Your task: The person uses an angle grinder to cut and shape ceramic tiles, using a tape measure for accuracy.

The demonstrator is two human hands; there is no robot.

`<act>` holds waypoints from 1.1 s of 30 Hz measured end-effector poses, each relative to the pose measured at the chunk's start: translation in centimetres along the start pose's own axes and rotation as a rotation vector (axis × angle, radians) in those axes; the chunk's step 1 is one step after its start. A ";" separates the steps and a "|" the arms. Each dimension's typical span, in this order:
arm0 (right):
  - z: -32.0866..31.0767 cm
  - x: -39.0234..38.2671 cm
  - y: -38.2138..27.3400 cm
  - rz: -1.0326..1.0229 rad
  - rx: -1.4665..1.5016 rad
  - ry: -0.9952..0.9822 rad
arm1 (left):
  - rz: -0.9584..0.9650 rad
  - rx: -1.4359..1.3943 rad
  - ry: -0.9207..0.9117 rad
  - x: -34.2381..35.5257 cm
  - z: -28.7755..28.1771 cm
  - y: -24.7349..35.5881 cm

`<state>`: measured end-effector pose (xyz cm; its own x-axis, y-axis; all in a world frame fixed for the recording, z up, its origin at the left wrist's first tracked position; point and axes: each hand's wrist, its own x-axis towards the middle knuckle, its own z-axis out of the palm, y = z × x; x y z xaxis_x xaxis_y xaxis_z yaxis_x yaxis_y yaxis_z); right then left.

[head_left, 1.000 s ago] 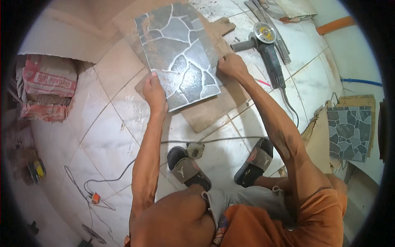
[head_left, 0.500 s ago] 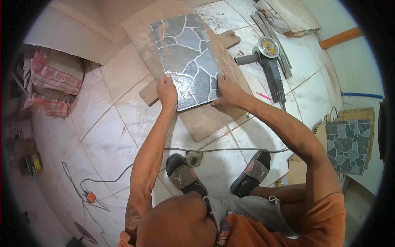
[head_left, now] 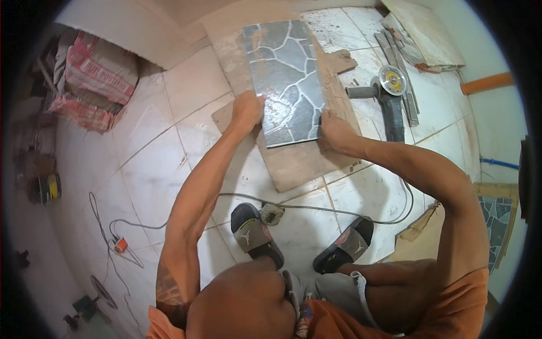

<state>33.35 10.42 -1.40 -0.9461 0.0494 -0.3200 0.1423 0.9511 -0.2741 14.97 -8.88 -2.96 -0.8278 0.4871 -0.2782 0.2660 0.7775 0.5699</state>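
The stone-patterned tile (head_left: 287,82) lies flat on a wooden board (head_left: 299,161) on the floor, far of the person's feet; the left hand (head_left: 247,110) is clamped on its near-left corner, the right hand (head_left: 333,131) on its near-right edge; a loose grip could let it slide off the board and chip — the angle grinder (head_left: 387,93) lies just right. Against half a second earlier, the tile sits squarer and farther up the board.

Red-white printed sacks (head_left: 93,79) stacked upper left, on floor.
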 end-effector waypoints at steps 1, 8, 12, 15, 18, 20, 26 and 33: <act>0.0 0.0 0.1 0.002 0.003 0.013 | -0.020 0.001 0.015 -0.3 0.0 -0.1; 1.2 -0.4 -0.6 0.078 0.044 0.038 | 0.071 0.045 0.164 -3.1 0.6 0.7; 1.1 -0.5 0.3 0.074 0.075 0.114 | 0.063 0.004 0.174 -4.1 1.0 1.6; 1.3 -0.4 0.2 0.086 0.059 0.114 | 0.061 -0.048 0.188 -4.6 0.9 1.5; 1.6 -0.6 0.4 0.087 0.054 0.115 | 0.058 -0.125 0.196 -5.3 1.2 2.0; 1.7 -0.4 0.8 0.087 0.065 0.108 | 0.055 -0.178 0.213 -5.7 1.5 2.1; 1.6 -0.2 1.2 0.108 0.099 0.023 | 0.241 -0.207 0.204 -8.6 5.4 -1.2; 1.6 -0.6 1.3 0.139 0.119 0.034 | 0.168 -0.224 0.186 -10.8 6.7 -3.9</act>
<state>34.57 11.12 -2.98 -0.9238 0.1904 -0.3321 0.3044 0.8915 -0.3356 26.19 -14.51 -7.41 -0.8630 0.5043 -0.0322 0.3082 0.5758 0.7573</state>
